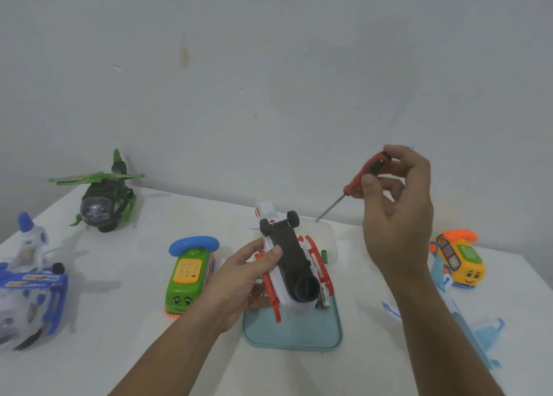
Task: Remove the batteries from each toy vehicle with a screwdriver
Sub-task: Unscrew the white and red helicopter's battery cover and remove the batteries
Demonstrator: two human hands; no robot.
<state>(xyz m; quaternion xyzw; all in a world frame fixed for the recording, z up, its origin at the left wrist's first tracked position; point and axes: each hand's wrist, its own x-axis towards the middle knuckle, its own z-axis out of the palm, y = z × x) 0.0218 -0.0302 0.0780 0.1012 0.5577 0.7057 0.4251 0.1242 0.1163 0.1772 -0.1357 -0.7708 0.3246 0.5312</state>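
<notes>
Head view: left hand point(242, 276) grips the upturned toy helicopter point(290, 258); right hand point(398, 216) pinches the screwdriver point(354, 184), a fingertip hold that may slip.

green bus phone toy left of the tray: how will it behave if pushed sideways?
Probably slides rather than tips: the green bus phone sits low on a wide orange base. Looks like hollow plastic, so likely light. The blue handset seems only to rest across its top and may fall off.
</notes>
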